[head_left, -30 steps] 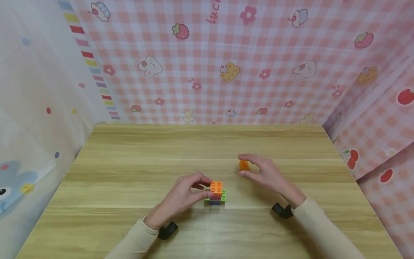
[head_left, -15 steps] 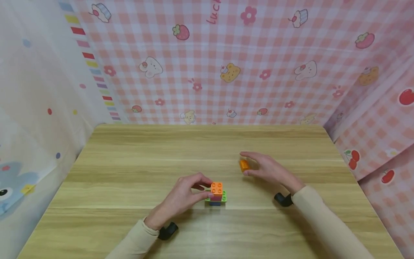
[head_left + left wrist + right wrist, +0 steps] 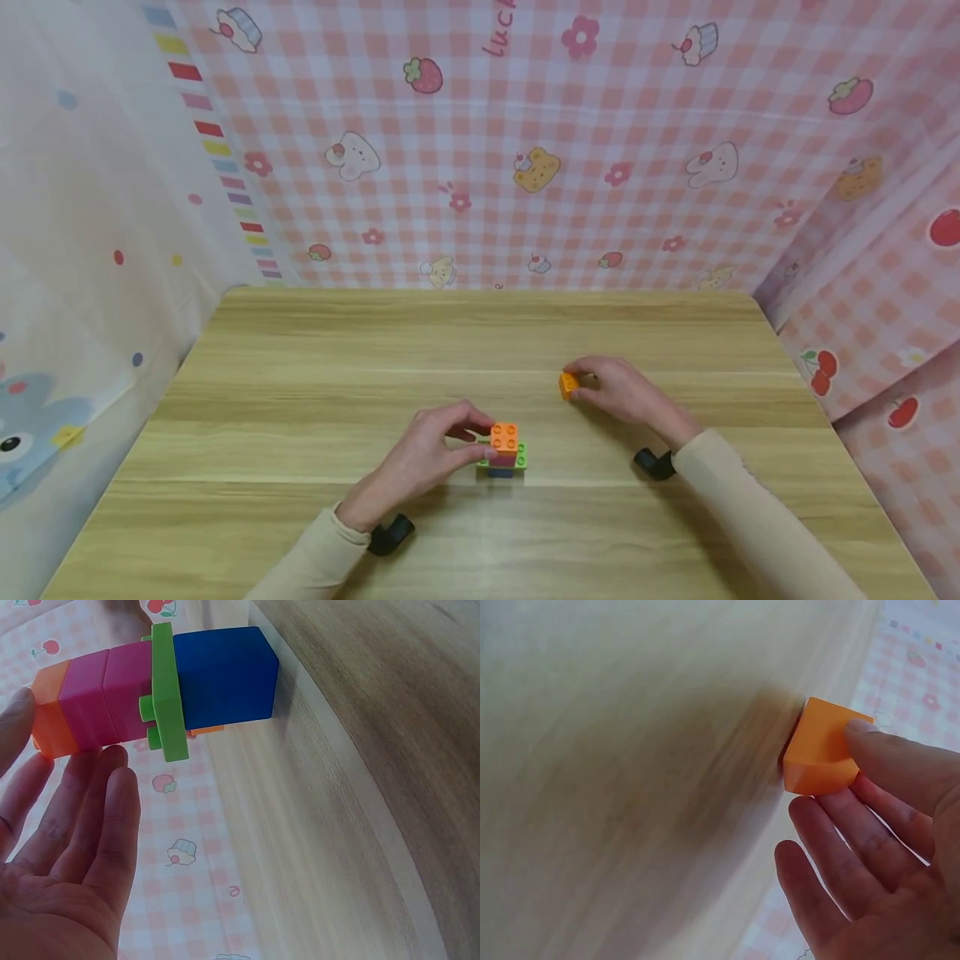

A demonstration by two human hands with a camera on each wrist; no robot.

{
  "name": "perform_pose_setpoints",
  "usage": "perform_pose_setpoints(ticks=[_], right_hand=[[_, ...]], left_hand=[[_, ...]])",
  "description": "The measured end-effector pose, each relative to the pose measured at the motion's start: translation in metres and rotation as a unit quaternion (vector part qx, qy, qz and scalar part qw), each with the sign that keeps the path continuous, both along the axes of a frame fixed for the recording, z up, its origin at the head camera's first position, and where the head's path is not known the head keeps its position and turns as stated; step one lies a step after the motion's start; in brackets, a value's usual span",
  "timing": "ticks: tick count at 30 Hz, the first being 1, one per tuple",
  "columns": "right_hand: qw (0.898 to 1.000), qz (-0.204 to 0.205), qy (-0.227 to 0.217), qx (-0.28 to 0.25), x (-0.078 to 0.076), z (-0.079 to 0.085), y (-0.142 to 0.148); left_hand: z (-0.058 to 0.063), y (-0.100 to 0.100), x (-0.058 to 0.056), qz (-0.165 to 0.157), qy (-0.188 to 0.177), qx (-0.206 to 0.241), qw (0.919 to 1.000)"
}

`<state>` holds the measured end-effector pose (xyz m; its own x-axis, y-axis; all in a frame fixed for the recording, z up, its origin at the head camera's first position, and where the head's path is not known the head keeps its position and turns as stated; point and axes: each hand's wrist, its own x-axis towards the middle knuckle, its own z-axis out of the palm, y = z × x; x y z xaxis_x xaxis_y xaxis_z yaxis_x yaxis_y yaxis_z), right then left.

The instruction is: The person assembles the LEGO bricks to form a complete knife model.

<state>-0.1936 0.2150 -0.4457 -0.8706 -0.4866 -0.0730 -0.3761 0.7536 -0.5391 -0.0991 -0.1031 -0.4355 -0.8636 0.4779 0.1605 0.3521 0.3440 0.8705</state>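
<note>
My left hand [image 3: 435, 446] pinches the orange top brick [image 3: 504, 435] of a small upright stack between thumb and index finger. In the left wrist view the stack shows two magenta bricks [image 3: 127, 690] under the orange one, then a flat green plate [image 3: 169, 694] with studs, and a blue brick [image 3: 225, 679] on the table. The other fingers extend beside the magenta part. Further back and to the right, my right hand [image 3: 618, 392] pinches a loose orange toy brick [image 3: 821, 746] with a rounded side. Its thumb lies on one face, and the ring and little fingers stay loose.
Everything is on a wood-grain table [image 3: 315, 350]. A pink checked cloth [image 3: 450, 150] hangs behind its back edge, with more cloth at both sides. Black wrist-camera mounts [image 3: 392, 534] show beneath both wrists.
The right thumb and fingers, spread wide around the loose orange brick half a second ago, have closed on it, and the brick has turned slightly. My left hand keeps its hold on the stack.
</note>
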Motion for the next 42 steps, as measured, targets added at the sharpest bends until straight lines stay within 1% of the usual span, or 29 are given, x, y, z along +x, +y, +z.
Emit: perform_pose_setpoints(ticks=[6,14,19,27,37,42], right_hand=[[0.999,-0.007,0.029,-0.022,0.007,0.003,0.001],[0.996,-0.004,0.071,-0.052,0.021,0.011,0.0],[0.994,-0.004,0.083,-0.075,0.031,0.015,-0.003],[0.99,0.001,0.111,-0.092,0.045,0.022,-0.007],[0.986,0.003,0.128,-0.107,0.058,0.03,-0.014],[0.982,0.016,0.146,-0.122,0.064,0.035,-0.018]], left_hand=[[0.0,0.0,0.0,0.0,-0.001,0.002,1.0],[0.001,0.0,0.0,0.001,-0.006,0.003,1.0],[0.001,0.0,0.0,-0.001,-0.007,0.006,1.0],[-0.001,0.0,0.001,0.0,-0.008,0.01,0.9999],[-0.001,0.0,0.001,0.002,-0.017,0.014,0.9997],[0.0,0.0,0.001,0.004,-0.017,0.011,0.9998]])
